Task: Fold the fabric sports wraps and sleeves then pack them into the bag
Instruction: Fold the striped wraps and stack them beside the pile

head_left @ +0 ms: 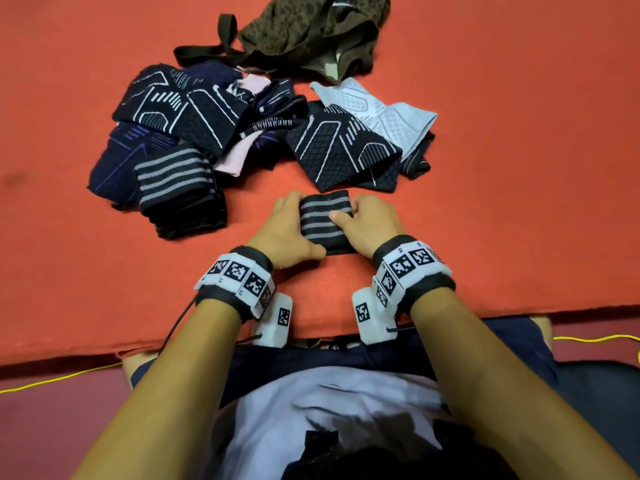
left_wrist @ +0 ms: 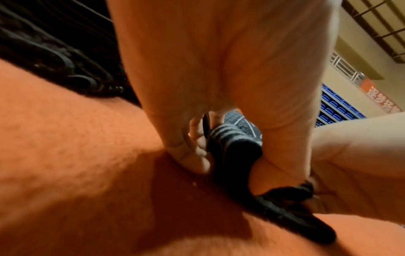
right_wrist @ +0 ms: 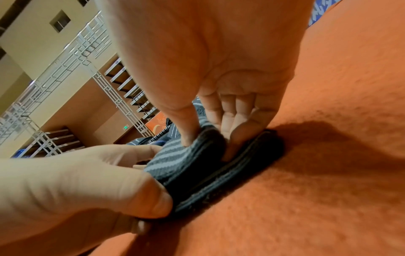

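Wrap [head_left: 323,221] edges hidden by hands [head_left: 367,225]

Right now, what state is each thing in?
striped wrap: folded, flat on the mat, gripped from both sides
left hand: grips the wrap's left edge
right hand: pinches its right edge
folded striped stack: folded, set aside
bag: slumped, nothing visibly packed

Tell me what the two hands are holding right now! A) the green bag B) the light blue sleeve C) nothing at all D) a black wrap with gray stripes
D: the left hand and right hand both grip the black wrap with gray stripes on the orange cloth, while the green bag and light blue sleeve lie untouched farther away.
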`<action>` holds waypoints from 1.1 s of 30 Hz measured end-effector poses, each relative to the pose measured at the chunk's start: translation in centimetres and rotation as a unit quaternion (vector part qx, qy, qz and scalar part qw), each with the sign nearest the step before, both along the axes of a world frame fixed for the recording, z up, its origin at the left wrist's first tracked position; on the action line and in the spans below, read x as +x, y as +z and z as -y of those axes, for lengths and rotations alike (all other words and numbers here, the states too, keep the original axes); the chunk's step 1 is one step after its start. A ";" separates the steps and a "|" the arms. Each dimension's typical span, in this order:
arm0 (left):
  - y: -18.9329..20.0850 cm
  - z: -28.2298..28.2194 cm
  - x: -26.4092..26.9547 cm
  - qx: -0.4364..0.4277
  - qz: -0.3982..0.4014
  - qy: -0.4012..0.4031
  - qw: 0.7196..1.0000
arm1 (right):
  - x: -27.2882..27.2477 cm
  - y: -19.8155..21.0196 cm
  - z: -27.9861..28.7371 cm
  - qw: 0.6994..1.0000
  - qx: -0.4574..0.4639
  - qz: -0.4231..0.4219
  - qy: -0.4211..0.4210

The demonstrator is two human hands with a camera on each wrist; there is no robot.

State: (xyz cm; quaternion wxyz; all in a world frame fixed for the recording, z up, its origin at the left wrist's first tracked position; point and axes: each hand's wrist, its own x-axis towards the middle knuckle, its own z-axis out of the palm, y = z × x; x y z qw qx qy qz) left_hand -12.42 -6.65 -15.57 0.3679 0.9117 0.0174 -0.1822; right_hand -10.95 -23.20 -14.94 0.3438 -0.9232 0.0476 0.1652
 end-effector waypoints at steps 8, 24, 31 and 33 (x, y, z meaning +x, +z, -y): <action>-0.3 -0.5 0.5 -0.026 0.015 -0.027 0.999 | 0.0 0.6 -0.8 0.999 -0.037 0.008 0.017; 0.0 -0.4 0.6 -0.008 -0.003 -0.070 0.998 | 0.8 1.4 -0.4 0.991 -0.118 -0.050 0.030; -0.2 -0.8 0.3 -0.231 -0.075 0.109 0.964 | 1.2 1.5 0.6 0.998 0.044 -0.045 -0.029; -0.4 -1.1 0.0 -0.257 -0.067 0.188 0.945 | 1.4 1.6 0.0 0.994 0.093 -0.034 -0.045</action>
